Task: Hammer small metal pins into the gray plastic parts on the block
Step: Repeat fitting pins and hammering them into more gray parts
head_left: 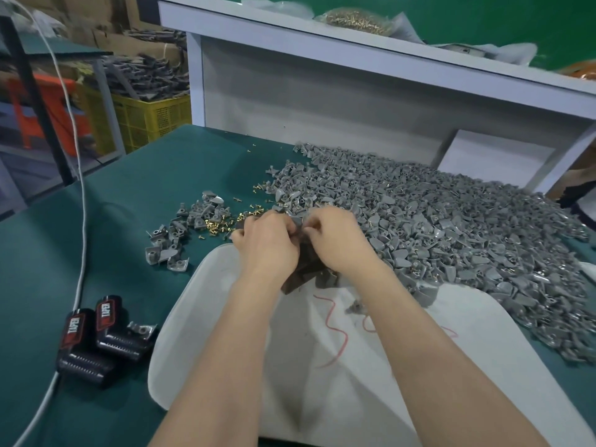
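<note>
While both hands met in the middle of the green desk (96, 240), they hid most of what they worked on. The left hand (267, 245) had its fingers curled around the top of the dark brown block (301, 272) and gripped it. The right hand (340, 241) had its fingers curled too, with the tips close to the left hand. It was too hard to see if the right hand held a pin or a part, so that cannot be told. A bit of one gray part (299, 221) showed between the two hands, at the top of the block.

The block stood tilted at the far edge of a white bag (322, 366) that lay flat on the desk, near the person. A thin red thread (335, 330) curled on the bag.

A very big heap of gray plastic parts (467, 227) covered the right side of the desk and touched the bag. A small heap of gray parts (180, 237) lay to the left of the hands. Little gold pins (215, 225) were spread beside that small heap, just left of the left hand.

Two black packs (96, 340) with red labels lay near the left edge of the desk. A white cord (82, 188) ran past them. A white shelf (354, 56) stood behind the desk, and a clear bag of gold pins (354, 19) sat on top of it. A yellow crate (151, 119) full of gray pieces stood on the floor, far to the left.
</note>
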Demonstrator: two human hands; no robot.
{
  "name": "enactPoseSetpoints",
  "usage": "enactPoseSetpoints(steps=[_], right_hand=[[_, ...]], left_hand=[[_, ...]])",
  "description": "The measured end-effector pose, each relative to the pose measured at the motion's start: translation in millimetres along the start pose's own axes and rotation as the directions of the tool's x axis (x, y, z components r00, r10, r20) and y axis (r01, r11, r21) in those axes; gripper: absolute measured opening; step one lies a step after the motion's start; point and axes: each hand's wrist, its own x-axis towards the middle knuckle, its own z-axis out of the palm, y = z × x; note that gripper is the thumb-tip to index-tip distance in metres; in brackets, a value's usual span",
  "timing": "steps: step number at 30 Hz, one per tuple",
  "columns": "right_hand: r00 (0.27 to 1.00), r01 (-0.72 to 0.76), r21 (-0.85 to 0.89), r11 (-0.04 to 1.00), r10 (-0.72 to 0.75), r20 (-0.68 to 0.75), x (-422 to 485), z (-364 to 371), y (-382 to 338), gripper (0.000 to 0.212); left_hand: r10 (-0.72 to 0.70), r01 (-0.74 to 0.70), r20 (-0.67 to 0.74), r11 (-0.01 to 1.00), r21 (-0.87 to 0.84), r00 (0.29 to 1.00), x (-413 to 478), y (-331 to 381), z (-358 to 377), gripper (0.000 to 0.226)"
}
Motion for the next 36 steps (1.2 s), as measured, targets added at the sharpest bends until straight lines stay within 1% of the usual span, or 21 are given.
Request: enactPoseSetpoints(steps=[2,3,4,10,14,19,23,31,36], right_hand=[[0.993,-0.115,0.273,0.955,0.119,0.002,-5,-1,11,0.018],[0.989,-0.140,0.332,0.933,0.151,-0.005,-8,0,14,0.018],[0.987,-0.146,0.345,0.927,0.162,-0.020,-9,1,17,0.017],[0.987,-0.098,0.287,0.953,0.130,-0.094,-9,11,8,0.009],[0.984,-0.122,0.232,0.965,0.148,-0.099,-9,14,3,0.009],[0.969,-0.186,0.310,0.932,0.226,-0.097,-8,14,1,0.012],[0.962,-0.215,0.331,0.919,0.257,-0.091,-8,14,-1,0.013],[0.970,-0.211,0.309,0.927,0.238,-0.052,-6,11,-1,0.013],[0.978,-0.190,0.297,0.936,0.207,-0.027,-8,8,2,0.010]], left_hand=[[-0.014,0.014,-0.002,1.000,-0.007,1.000,-1,1,-1,0.011],[-0.017,0.017,0.001,1.000,-0.003,1.000,-1,1,-1,0.011],[-0.017,0.017,0.004,1.000,0.001,1.000,-1,2,-1,0.011],[-0.015,0.015,0.007,1.000,-0.005,1.000,0,2,-1,0.015],[-0.014,0.015,0.008,1.000,-0.004,1.000,0,3,-2,0.015],[-0.009,0.009,0.006,1.000,0.002,1.000,-1,3,-2,0.015],[-0.013,0.013,0.008,1.000,0.009,1.000,-1,3,-2,0.016],[0.002,-0.002,0.003,1.000,-0.007,1.000,-2,4,-1,0.017],[0.010,-0.010,-0.006,1.000,0.003,1.000,-1,2,-1,0.015]])
